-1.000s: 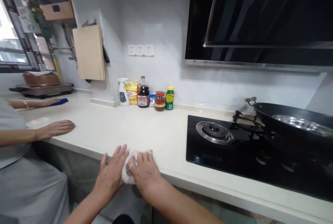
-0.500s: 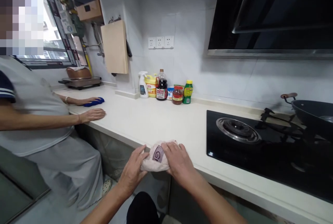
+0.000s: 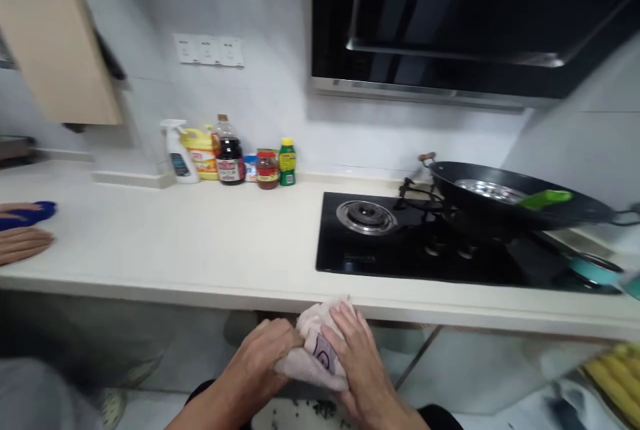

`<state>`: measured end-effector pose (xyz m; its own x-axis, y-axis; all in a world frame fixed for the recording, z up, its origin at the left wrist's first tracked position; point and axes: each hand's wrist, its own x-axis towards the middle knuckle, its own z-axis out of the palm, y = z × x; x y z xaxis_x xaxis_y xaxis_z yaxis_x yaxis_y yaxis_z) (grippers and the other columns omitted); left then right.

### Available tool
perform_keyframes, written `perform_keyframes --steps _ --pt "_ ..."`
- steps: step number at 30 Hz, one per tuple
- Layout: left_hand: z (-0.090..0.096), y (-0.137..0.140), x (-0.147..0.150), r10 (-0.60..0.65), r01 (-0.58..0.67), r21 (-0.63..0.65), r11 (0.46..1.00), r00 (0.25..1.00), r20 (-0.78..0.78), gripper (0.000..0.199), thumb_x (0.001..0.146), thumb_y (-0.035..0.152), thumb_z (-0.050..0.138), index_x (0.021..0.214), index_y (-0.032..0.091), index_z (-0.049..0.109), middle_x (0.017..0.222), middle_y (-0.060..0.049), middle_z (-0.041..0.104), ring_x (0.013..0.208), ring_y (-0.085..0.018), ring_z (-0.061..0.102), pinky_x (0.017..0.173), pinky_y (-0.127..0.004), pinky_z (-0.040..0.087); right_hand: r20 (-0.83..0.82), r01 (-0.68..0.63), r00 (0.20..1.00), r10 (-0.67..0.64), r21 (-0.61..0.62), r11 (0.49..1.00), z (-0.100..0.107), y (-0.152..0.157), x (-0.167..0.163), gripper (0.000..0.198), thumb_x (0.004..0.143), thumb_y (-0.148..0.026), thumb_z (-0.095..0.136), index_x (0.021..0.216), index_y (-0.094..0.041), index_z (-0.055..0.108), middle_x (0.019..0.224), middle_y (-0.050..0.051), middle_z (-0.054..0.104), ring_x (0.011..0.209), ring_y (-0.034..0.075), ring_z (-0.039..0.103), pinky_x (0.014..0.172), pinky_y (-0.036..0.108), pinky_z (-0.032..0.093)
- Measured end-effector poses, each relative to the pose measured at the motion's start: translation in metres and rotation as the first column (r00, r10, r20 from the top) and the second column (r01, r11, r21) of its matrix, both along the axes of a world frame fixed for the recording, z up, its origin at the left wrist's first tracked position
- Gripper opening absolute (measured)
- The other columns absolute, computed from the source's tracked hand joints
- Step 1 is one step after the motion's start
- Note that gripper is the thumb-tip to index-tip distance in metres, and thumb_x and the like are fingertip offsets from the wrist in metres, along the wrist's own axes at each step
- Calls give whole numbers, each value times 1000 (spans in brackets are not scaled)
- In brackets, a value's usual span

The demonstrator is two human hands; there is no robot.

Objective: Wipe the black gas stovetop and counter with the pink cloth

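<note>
A bunched pale cloth (image 3: 315, 369) with a purple patch is held between my two hands, just in front of the counter's front edge. My left hand (image 3: 267, 353) is closed around its left side, the fingers curled into the fabric. On the other side my right hand (image 3: 357, 360) grips the cloth, its fingers laid over the top. The white counter (image 3: 200, 237) lies directly beyond, and the black gas stove (image 3: 345, 253) is ahead to the right.
A co-worker's hands (image 3: 23, 243) rest at the far left, one on a blue cloth (image 3: 43, 212). Along the wall stand a spray bottle (image 3: 180, 157), a dark sauce bottle (image 3: 230, 160) and several other containers. A large wok (image 3: 505, 207) with a green-handled utensil (image 3: 545, 199) sits on the stove.
My view has swung right, bringing the whole wok into sight and leaving only the co-worker's hands and a little clothing. The cloth is more folded and crumpled in my hands.
</note>
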<state>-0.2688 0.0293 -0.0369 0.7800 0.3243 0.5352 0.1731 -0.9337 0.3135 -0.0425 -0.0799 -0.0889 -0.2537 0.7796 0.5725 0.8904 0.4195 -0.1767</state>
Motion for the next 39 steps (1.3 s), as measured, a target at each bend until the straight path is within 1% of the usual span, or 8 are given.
perform_keyframes --steps 5,12,18,22,26,29,34,39 --pt "11 4 31 -40 51 -309 950 998 42 22 79 13 65 98 24 64 84 2 64 75 -15 61 68 -23 46 -291 107 944 -155 -175 979 16 -16 17 64 81 -29 72 140 -32 49 145 10 42 131 29 44 106 45 44" --pt "72 -3 71 119 -141 -762 632 989 -85 32 64 21 61 96 23 58 78 7 61 66 -14 55 61 -23 45 -558 -99 821 -120 -347 933 104 -13 48 33 84 -26 72 117 -28 66 103 0 65 97 20 59 87 32 47" --pt "111 32 92 125 -83 -663 744 992 17 49 66 36 73 111 21 61 108 -4 68 95 -23 64 83 -33 53 -822 -222 547 -160 -326 919 123 25 78 48 75 -33 76 119 -22 60 108 1 69 98 21 64 84 32 50" --pt "108 76 111 304 -172 -543 822 939 162 64 74 42 71 130 18 55 134 -13 58 122 -30 57 99 -44 50 -648 77 725 -235 -264 962 121 70 107 59 79 -37 71 132 -21 54 124 8 62 112 25 59 95 39 46" --pt "85 88 124 443 -426 -209 880 896 38 62 82 38 65 140 18 53 158 -19 35 148 -39 28 117 -60 28 -229 460 828 -511 -241 854 104 86 133 50 86 -32 65 134 -22 57 128 11 57 118 27 53 99 43 42" --pt "69 72 140 348 -373 -81 924 911 -221 66 90 51 57 150 23 46 168 -17 17 154 -40 10 119 -64 16 -147 436 870 -471 -215 874 81 80 146 33 97 -33 51 125 -21 63 120 9 63 112 24 56 97 41 44" --pt "60 44 185 209 -301 -101 948 831 -515 87 85 82 39 158 36 29 170 -12 8 153 -47 -5 112 -77 -4 -173 321 928 -329 -76 944 52 69 155 39 102 -33 38 130 -18 60 132 12 62 124 24 55 107 43 41" --pt "66 43 222 103 -205 -115 972 810 -577 85 84 83 37 158 42 27 171 -7 6 153 -48 -3 111 -77 -5 -327 475 829 -454 -19 880 50 67 160 45 103 -37 27 125 -18 61 124 13 64 116 23 60 103 43 46"
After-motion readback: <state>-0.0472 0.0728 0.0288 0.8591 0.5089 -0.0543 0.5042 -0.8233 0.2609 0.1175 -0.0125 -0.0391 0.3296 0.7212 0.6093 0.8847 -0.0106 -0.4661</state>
